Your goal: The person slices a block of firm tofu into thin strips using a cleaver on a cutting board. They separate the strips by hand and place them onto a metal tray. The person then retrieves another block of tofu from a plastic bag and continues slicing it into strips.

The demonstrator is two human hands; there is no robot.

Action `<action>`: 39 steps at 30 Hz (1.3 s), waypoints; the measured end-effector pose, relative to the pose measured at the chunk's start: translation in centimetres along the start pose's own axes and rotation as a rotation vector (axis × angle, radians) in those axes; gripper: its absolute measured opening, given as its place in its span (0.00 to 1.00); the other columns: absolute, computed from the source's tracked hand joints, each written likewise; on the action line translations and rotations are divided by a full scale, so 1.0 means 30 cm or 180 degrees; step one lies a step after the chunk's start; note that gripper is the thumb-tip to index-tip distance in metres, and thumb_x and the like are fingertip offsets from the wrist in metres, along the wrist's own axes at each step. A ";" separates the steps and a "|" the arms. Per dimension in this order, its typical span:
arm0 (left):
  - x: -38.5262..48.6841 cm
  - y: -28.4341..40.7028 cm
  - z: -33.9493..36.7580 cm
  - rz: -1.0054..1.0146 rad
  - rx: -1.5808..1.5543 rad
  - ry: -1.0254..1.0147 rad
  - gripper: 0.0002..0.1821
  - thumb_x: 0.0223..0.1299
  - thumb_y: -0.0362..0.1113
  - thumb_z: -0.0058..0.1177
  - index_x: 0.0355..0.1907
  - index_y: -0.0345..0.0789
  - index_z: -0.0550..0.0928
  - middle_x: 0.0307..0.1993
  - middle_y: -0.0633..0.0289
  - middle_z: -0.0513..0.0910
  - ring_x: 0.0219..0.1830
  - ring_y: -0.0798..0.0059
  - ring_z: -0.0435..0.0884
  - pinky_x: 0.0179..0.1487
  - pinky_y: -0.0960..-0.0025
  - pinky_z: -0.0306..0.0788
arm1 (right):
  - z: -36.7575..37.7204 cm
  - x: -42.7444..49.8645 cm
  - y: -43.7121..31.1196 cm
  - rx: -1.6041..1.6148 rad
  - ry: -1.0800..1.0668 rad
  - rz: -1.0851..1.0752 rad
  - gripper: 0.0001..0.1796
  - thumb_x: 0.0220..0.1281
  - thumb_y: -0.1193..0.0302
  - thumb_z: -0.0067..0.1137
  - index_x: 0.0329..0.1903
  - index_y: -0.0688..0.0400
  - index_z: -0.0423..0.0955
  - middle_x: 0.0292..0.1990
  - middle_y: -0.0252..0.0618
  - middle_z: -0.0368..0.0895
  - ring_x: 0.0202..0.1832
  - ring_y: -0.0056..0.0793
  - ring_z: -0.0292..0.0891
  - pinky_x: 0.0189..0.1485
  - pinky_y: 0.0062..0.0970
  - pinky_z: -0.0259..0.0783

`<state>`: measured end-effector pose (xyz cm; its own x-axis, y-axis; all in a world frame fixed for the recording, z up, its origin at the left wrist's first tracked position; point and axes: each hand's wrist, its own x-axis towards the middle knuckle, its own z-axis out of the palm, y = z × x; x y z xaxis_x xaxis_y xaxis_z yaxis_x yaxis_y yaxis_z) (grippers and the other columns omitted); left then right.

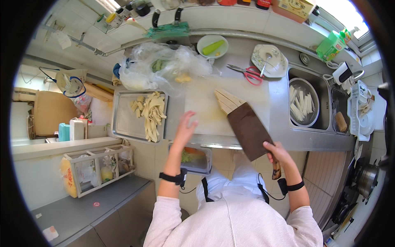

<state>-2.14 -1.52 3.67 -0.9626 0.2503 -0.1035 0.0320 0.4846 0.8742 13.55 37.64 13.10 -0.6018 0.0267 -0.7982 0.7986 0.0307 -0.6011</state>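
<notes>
My right hand (279, 152) grips a Chinese cleaver (249, 129) by its wooden handle, the broad dark blade slanting away over the white cutting board (203, 123). Pale strips, perhaps tofu skin (228, 100), fan out past the blade's far end. Whether they rest on the blade or lie partly beneath it, I cannot tell. My left hand (185, 126) is empty, fingers apart, near the board's left side. Left of it a metal tray (126, 115) carries a heap of similar cut strips (155, 112) and smaller pieces.
Red-handled scissors (253, 75) lie behind the board beside stacked plates (268, 57). Farther back are plastic bags (172, 64) and a bowl (220, 40) with a green vegetable piece. In the sink (324, 114) a metal basin (313, 92) contains white strips. Below the counter edge sits a tub (206, 168).
</notes>
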 end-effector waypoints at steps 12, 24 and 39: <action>0.141 0.270 0.517 0.1672 0.2156 -0.0717 0.35 0.43 0.27 0.60 0.62 0.37 0.75 0.59 0.55 0.74 0.65 0.53 0.69 0.67 0.55 0.66 | -0.327 -0.081 0.143 0.0507 0.0514 -0.0308 0.19 0.69 0.55 0.58 0.29 0.56 0.71 0.13 0.31 0.68 0.11 0.21 0.65 0.15 0.23 0.60; 0.240 0.310 0.509 0.2572 0.2839 -0.1391 0.18 0.48 0.30 0.57 0.46 0.39 0.78 0.47 0.60 0.78 0.58 0.61 0.73 0.64 0.58 0.66 | -0.277 -0.168 0.170 0.0724 0.0863 -0.0423 0.21 0.69 0.54 0.58 0.26 0.56 0.71 0.13 0.31 0.68 0.12 0.21 0.65 0.15 0.22 0.59; 0.067 0.081 0.086 0.3146 0.3209 -0.1690 0.14 0.55 0.34 0.54 0.46 0.41 0.79 0.63 0.58 0.72 0.69 0.63 0.66 0.68 0.61 0.64 | -0.113 -0.111 0.039 0.0279 0.0664 -0.0493 0.23 0.69 0.54 0.58 0.24 0.58 0.71 0.13 0.30 0.69 0.12 0.20 0.66 0.15 0.22 0.60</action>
<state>-3.31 2.34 4.37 -0.2446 0.9691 -0.0324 0.9688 0.2456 0.0327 16.46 40.96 15.21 -0.6984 0.2340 -0.6764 0.6891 -0.0358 -0.7238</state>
